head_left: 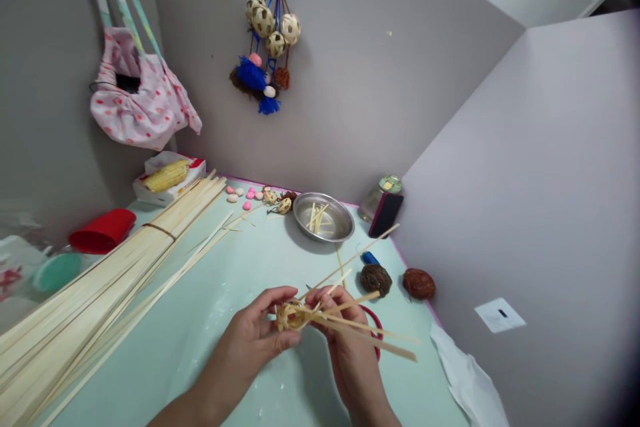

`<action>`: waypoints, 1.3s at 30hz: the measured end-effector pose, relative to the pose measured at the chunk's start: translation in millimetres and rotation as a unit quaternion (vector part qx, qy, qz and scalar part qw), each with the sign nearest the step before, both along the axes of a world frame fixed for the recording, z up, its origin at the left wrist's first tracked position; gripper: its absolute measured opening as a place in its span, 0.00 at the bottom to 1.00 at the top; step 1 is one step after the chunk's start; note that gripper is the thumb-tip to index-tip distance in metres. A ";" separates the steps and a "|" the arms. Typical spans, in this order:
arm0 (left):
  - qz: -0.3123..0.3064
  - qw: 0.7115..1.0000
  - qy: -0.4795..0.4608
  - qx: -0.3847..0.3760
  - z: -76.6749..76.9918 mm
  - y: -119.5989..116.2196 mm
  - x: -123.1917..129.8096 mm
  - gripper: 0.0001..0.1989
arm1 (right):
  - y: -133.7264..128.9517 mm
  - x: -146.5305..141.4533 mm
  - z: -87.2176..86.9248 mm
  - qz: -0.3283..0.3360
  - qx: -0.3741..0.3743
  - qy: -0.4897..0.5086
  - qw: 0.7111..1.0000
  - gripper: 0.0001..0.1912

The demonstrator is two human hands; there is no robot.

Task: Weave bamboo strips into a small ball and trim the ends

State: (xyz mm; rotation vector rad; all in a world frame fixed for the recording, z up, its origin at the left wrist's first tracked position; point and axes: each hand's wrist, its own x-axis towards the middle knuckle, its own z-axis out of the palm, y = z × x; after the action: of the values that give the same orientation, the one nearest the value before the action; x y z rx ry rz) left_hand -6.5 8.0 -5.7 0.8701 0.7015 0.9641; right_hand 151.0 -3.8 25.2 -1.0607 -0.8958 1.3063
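Note:
A small, partly woven ball of pale strips (pixel 290 315) is held above the table, with several loose strip ends fanning out to the right. My left hand (pixel 257 330) grips the ball's left side between thumb and fingers. My right hand (pixel 345 333) is closed on the strips just right of the ball. Behind and below my right hand shows part of a red scissor handle (pixel 379 330), lying on the table.
A big bundle of long strips (pixel 125 260) crosses the table's left side. Farther back stand a metal bowl (pixel 324 217) with short strips, a phone (pixel 386 215) and a jar (pixel 373 199). Brown yarn (pixel 375 279) and reddish yarn (pixel 419 283) lie at right.

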 end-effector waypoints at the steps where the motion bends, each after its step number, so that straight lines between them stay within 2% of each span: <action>1: -0.003 1.000 -0.004 -0.005 -0.7 0.1 0.2 0.26 | 0.1 -0.3 0.6 0.001 -0.006 0.003 1.000 0.14; 10: 0.002 0.999 -0.002 0.032 -5.6 1.3 2.4 0.22 | 4.8 2.1 -2.8 0.008 -0.033 0.050 0.998 0.15; 14: -0.019 0.999 0.010 0.043 -3.8 2.1 1.8 0.19 | 5.0 4.3 -7.8 0.017 -0.047 0.070 0.996 0.13; 17: -0.030 0.998 0.009 0.047 -3.8 0.8 1.5 0.19 | 3.8 4.5 -8.2 0.021 -0.058 0.080 0.995 0.12; 23: -0.009 0.999 -0.010 0.047 -5.7 -0.5 4.4 0.21 | 3.8 2.8 -4.2 0.019 -0.055 0.080 0.995 0.15; 27: -0.006 0.999 -0.003 0.042 1.1 -1.2 4.1 0.20 | 3.9 0.7 -1.3 0.025 -0.041 0.068 0.997 0.15; 32: 0.012 0.997 0.057 0.054 12.8 -5.8 2.7 0.20 | 2.6 -0.7 0.9 0.018 -0.036 0.049 0.998 0.18; 39: 0.007 0.996 0.071 0.045 17.7 -7.4 1.9 0.19 | -2.4 1.6 0.6 0.012 0.000 -0.017 1.000 0.13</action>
State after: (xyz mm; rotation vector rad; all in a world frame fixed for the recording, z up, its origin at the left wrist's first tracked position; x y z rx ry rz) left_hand -4.6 0.6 12.0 1.0230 0.7909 0.9580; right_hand 152.6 -6.2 25.9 -1.0775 -0.9366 1.3107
